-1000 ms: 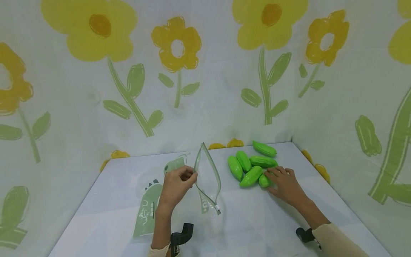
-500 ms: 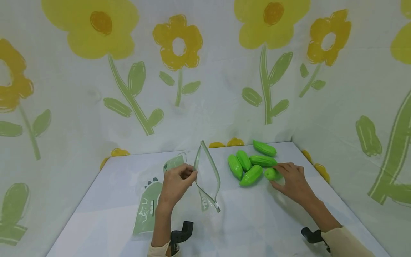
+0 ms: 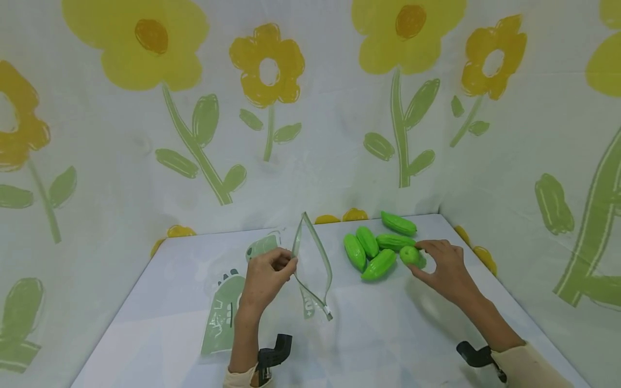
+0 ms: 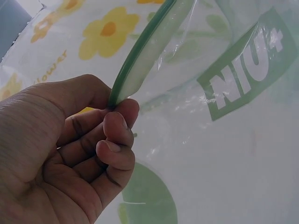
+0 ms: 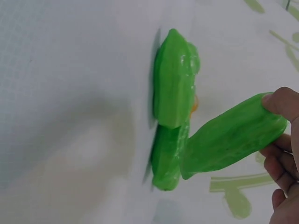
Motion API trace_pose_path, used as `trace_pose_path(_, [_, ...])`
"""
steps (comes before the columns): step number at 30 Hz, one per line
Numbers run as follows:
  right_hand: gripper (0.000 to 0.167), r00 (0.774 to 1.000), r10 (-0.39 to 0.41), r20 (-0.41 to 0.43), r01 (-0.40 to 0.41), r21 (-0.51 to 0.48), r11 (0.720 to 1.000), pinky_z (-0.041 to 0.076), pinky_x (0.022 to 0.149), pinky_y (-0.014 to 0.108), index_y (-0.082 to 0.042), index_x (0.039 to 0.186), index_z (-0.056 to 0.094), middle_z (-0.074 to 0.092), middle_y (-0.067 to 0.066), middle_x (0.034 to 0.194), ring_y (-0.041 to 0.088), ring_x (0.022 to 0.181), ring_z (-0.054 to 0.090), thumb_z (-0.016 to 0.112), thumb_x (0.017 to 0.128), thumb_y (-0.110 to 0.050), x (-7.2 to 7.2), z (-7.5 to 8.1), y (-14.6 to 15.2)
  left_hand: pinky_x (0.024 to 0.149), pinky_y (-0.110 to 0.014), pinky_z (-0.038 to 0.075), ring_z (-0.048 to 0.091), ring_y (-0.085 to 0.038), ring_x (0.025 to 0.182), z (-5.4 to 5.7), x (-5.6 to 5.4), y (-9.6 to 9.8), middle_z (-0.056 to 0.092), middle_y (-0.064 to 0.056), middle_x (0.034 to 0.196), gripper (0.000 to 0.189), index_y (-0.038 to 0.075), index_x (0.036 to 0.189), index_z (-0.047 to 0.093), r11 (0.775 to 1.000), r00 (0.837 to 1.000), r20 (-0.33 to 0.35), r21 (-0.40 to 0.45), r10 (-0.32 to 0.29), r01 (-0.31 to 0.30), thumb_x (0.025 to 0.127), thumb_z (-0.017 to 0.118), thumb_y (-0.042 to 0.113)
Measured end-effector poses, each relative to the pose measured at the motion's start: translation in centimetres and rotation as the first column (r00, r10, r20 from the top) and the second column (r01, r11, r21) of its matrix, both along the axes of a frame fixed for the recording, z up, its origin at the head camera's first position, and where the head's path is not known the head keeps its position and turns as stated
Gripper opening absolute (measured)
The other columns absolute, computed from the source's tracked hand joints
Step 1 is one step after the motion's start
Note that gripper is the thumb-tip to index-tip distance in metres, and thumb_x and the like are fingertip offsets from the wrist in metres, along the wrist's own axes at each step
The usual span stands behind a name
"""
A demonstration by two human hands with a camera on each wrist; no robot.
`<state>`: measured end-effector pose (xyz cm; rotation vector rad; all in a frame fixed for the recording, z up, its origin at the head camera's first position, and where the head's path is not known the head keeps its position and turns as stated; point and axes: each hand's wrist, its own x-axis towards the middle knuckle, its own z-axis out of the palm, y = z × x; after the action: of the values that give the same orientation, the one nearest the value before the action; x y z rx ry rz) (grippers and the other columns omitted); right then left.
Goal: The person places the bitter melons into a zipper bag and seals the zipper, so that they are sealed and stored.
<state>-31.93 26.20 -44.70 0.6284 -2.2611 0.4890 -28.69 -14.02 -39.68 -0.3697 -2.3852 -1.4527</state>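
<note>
My left hand (image 3: 266,280) pinches the green-edged rim of a clear plastic zip bag (image 3: 220,318) with a dinosaur print; its mouth gapes in a diamond shape. In the left wrist view, thumb and forefinger pinch the green zip strip (image 4: 135,60), and white letters show on the bag's film. My right hand (image 3: 448,272) holds a glossy green toy cucumber (image 3: 409,255) by one end between thumb and fingers. The right wrist view shows this cucumber (image 5: 233,135) raised and tilted, its far end overlapping the others in view. More cucumbers (image 3: 379,265) lie in a loose cluster left of that hand.
The white tabletop (image 3: 368,345) meets a flower-printed cloth wall (image 3: 310,178) behind and at the right. One cucumber (image 3: 399,223) lies at the back, near the table's rear edge. A black wrist camera (image 3: 275,350) sits on the left wrist, another (image 3: 473,354) on the right.
My right hand has drawn the cucumber to the right and upward, away from the cluster. The left hand and the bag stay nearly where they were.
</note>
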Motion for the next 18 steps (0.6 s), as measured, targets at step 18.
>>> trace_pose_path(18, [0.048,0.993,0.052,0.106,-0.037,-0.145,0.989,0.035,0.079,0.047,-0.004,0.115,0.067,0.067,0.011,0.109,0.028,0.095,0.057,0.088,0.072,-0.008,1.3,2.9,-1.5,0.060,-0.028,0.053,0.063,-0.012,0.062,-0.2,0.0,-0.1,0.068,0.004,0.076,0.004,0.010,0.095,0.075,1.000,1.000,-0.001,-0.004,-0.008,0.008,0.092,0.073,0.013])
